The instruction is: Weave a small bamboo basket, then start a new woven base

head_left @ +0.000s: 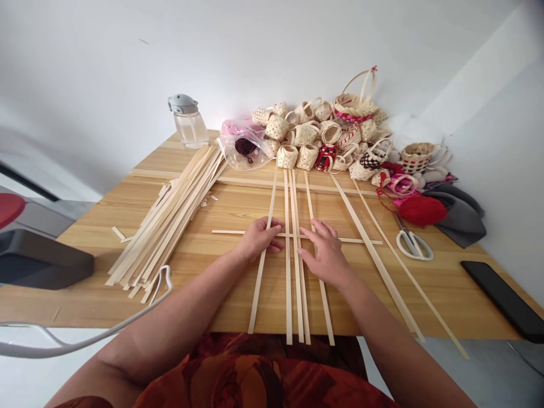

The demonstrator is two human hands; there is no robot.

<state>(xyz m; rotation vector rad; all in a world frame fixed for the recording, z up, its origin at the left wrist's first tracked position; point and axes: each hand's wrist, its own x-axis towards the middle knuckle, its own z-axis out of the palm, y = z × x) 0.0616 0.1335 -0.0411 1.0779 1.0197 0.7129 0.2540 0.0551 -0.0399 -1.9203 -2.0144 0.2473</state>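
Note:
Several flat pale weaving strips (289, 294) run lengthwise from the baskets to the table's near edge. One crosswise strip (361, 241) crosses them in front of me. My left hand (257, 238) is at the left part of the crossing, its fingers curled and its thumb and forefinger on the crosswise strip. The leftmost lengthwise strip (257, 294) passes across that hand. Over the right side of the crossing is my right hand (325, 249), its fingers spread, fingertips close to the middle strips. Whether those fingertips press on a strip is hard to see.
A thick bundle of strips (170, 221) lies at left. Small woven baskets (306, 133) are heaped along the back, beside a clear bottle (190, 127). At right are two longer strips (374, 255), scissors (413, 243), red yarn (423, 209) and a phone (505, 297). A white curved holder (127, 314) reaches in front.

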